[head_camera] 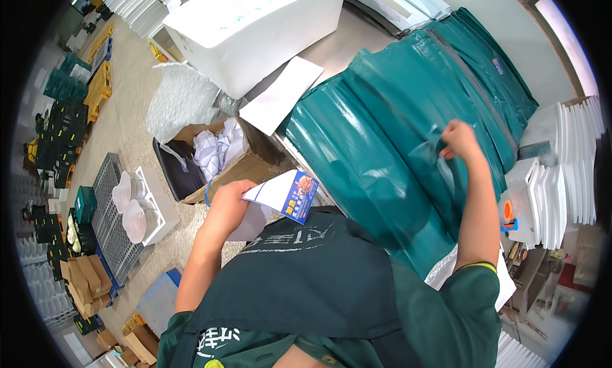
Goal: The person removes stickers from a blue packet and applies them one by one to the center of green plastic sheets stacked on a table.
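Observation:
My left hand (229, 201) grips a printed paper card (302, 192), white on one part and blue with a food picture on the other; it bears writing. Stretched out to the right, my right hand (460, 139) pinches the upper layer of a stack of green plastic bags (382, 110), and a crease rises at the fingers. The bags lie overlapping on a metal table (334, 48). Between the bags and a white foam box lies a white sheet (282, 93).
The white foam box (258, 38) stands at the table's far side. Beside the table is a cardboard box (253, 160) of crumpled paper, with bubble wrap (179, 98) over its edge. Stacked white foam sheets (581, 162) stand at the right. A grey plastic pallet (114, 215) lies on the floor at the left.

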Tool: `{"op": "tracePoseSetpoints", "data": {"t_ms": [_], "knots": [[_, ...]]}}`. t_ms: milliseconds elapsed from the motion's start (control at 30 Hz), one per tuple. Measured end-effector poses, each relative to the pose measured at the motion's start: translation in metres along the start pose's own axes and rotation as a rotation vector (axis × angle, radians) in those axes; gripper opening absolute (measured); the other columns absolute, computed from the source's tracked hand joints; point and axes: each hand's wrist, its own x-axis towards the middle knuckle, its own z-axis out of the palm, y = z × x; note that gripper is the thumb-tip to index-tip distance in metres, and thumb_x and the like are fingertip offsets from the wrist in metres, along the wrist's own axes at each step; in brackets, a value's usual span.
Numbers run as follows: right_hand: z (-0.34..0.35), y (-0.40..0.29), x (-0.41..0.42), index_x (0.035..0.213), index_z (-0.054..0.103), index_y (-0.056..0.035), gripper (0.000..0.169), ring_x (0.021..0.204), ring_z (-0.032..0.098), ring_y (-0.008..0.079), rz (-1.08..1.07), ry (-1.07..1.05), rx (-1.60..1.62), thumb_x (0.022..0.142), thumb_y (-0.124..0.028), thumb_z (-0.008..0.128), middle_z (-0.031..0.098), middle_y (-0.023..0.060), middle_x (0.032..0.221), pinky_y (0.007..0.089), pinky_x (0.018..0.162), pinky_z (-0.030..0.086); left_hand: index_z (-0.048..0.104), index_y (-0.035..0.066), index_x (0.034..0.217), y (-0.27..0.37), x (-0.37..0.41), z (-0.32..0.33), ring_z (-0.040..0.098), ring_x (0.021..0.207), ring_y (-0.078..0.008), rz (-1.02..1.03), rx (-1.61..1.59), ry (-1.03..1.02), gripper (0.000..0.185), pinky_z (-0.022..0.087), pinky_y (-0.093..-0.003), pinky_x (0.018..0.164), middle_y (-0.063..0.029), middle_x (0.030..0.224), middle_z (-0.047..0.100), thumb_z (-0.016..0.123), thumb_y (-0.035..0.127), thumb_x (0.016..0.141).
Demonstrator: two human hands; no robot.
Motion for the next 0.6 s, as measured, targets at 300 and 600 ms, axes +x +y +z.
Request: {"op": "tracePoseSetpoints", "data": {"t_ms": [300, 600], "knots": [[-0.014, 0.026, 0.038, 0.119, 0.056, -0.009, 0.041, 0.109, 0.056, 0.0339, -0.522, 0.962, -0.569, 0.079, -0.009, 0.063, 0.06, 0.0169, 0.115, 0.0414, 0.09, 0.046, 0.067, 0.002, 0.098, 0.005, 0.005, 0.003, 0.064, 0.089, -0.0339, 0.043, 0.008, 0.002, 0.025, 0.049, -0.0363, 0.079, -0.0187, 0.092, 0.067, 0.052, -0.002, 0.079], [0.161, -0.073, -0.109, 0.114, 0.059, 0.0001, 0.028, 0.098, 0.058, 0.0132, -0.472, -0.745, 0.707, 0.089, -0.011, 0.063, 0.064, 0.0068, 0.102, 0.0271, 0.088, 0.045, 0.065, -0.001, 0.099, 0.025, 0.006, -0.006, 0.063, 0.091, -0.0283, 0.145, -0.11, 0.006, 0.035, 0.047, -0.0334, 0.082, -0.0159, 0.094, 0.067, 0.046, -0.009, 0.071]]}}
